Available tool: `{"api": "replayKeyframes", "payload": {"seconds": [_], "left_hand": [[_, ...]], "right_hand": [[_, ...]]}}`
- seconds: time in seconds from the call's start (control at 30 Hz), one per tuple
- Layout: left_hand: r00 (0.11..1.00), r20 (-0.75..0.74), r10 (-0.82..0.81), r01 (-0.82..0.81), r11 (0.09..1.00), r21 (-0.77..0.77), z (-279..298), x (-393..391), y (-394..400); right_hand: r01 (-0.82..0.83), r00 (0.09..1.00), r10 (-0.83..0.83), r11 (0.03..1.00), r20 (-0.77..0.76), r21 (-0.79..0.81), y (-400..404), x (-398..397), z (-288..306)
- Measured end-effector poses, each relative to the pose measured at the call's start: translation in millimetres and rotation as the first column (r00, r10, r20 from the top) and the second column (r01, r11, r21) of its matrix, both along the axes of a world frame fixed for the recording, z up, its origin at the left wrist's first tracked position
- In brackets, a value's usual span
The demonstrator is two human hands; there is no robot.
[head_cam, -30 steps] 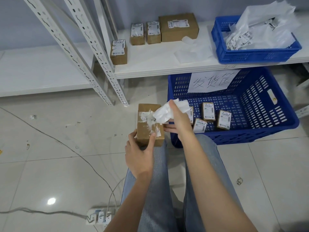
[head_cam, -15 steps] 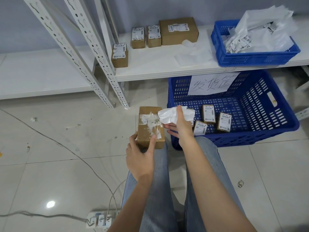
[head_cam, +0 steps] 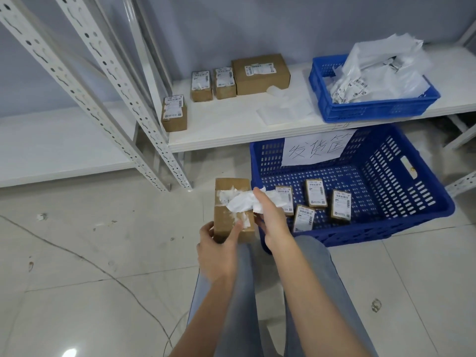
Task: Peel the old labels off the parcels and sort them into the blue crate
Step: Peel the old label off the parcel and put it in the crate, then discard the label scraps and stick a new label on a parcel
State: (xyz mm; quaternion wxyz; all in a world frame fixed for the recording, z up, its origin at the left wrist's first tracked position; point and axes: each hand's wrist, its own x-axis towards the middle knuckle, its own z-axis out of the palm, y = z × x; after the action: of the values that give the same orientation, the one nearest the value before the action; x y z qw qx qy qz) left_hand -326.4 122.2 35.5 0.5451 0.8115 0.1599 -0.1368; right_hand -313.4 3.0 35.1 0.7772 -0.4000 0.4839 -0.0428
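The cardboard parcel point(head_cam: 233, 210) is brown and oblong; white torn label residue covers its upper face. My left hand point(head_cam: 217, 251) grips its near end, thumb pressed on top. My right hand point(head_cam: 270, 217) pinches the crumpled white label strip point(head_cam: 244, 202), one end adhering to the parcel. The parcel sits over my knees, just beside the blue crate point(head_cam: 425, 202).

Ten parcels point(head_cam: 233, 210), two crates point(head_cam: 381, 228)
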Motion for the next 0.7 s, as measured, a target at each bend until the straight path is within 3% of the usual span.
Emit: {"api": "replayKeyframes", "payload": {"seconds": [0.23,0.37,0.7], "left_hand": [[0.989,-0.14,0.045,-0.081,0.962,-0.261,-13.8,96.3,-96.6],[0.985,-0.159,0.06,-0.111,0.937,-0.331,-34.9,163.1,-147.2],[0.996,0.037,0.08,-0.07,0.973,-0.222,-105.6,323.3,-208.8]], "right_hand": [[0.139,0.986,-0.143,0.989,0.089,0.047,-77.4,77.6,-12.7],[0.151,0.987,-0.153,0.987,0.04,0.051,-126.0,142.9,-29.3],[0.111,0.991,-0.11,0.994,0.08,-0.001,-181.6,299.3,-90.7]]}}
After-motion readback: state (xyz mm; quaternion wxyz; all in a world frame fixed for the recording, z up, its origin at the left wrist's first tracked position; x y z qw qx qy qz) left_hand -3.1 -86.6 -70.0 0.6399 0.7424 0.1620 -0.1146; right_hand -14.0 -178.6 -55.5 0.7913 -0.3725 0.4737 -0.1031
